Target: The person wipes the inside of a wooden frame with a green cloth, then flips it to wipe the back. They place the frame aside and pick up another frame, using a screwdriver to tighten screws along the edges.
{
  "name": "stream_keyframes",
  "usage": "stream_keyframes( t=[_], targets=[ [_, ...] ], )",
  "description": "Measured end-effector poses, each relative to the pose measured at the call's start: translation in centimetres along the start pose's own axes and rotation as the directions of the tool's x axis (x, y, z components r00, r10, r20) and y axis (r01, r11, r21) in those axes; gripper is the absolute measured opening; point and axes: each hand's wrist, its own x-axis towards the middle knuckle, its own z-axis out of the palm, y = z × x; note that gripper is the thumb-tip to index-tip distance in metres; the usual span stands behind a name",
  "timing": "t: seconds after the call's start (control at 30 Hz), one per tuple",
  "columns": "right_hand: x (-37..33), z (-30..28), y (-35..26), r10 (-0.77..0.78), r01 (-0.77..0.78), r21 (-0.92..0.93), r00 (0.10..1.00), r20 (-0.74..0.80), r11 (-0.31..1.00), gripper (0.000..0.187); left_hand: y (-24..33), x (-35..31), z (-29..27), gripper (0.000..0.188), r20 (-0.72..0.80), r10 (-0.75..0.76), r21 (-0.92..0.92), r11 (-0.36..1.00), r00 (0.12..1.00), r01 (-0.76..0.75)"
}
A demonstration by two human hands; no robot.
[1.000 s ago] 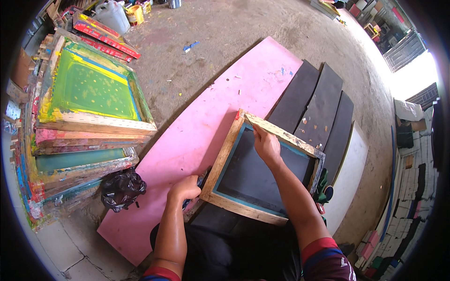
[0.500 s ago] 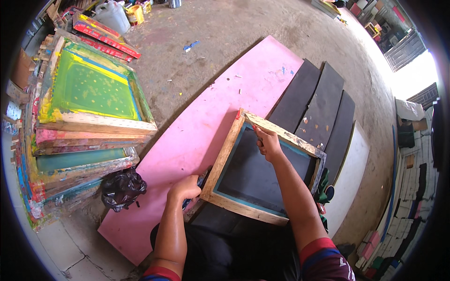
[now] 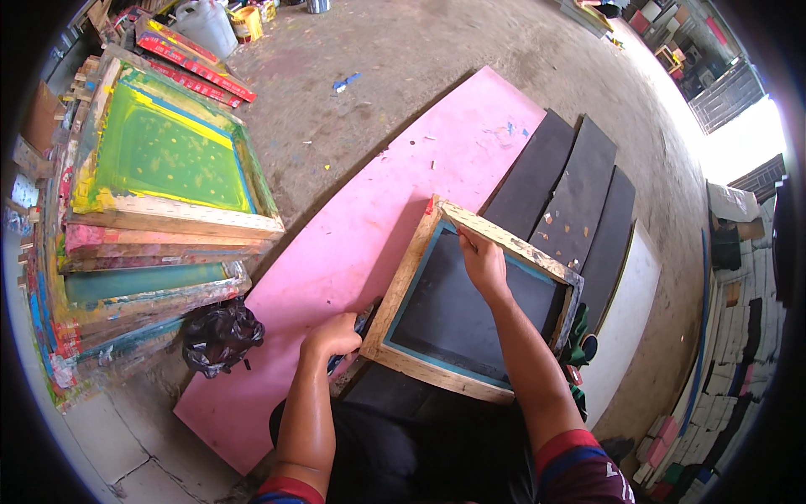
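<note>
A wooden screen-printing frame (image 3: 401, 294) with dark mesh and blue-green tape along its inner edges lies tilted in front of me. Over its mesh, near the top inner corner, my right hand (image 3: 484, 259) is closed, fingertips pointing down at the tape. Whatever those fingers pinch is too small to make out. My left hand (image 3: 334, 336) is closed beside the frame's left lower corner, around something dark that the hand mostly hides. Beneath lie a long pink board (image 3: 369, 202) and several black boards (image 3: 579, 193).
Stacked paint-stained screens (image 3: 168, 160) rise at the left, with a black plastic bag (image 3: 222, 336) beside them. Red boxes (image 3: 189, 63), a white jug (image 3: 204, 29) and a yellow can (image 3: 246, 23) stand farther back. A white board (image 3: 630, 311) lies right of the black ones.
My right hand has turned at the wrist, so its back faces up more and its fingertips point down at the inner corner. The left hand stays beside the frame.
</note>
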Motion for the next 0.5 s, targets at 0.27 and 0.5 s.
stream_keyframes(
  t=[0.27,0.5],
  targets=[
    [-1.23,-0.56,-0.97,0.030,-0.026,-0.055,0.998,0.061,0.998,0.035,-0.14,-0.12,-0.09,0.031,0.007,-0.011,0.014,1.000,1.000,0.011],
    [-0.54,-0.91,-0.81,-0.030,0.038,-0.118,0.997,0.071,0.992,0.031,-0.20,0.05,-0.02,0.044,0.024,-0.037,0.014,0.999,0.999,0.036]
  ],
)
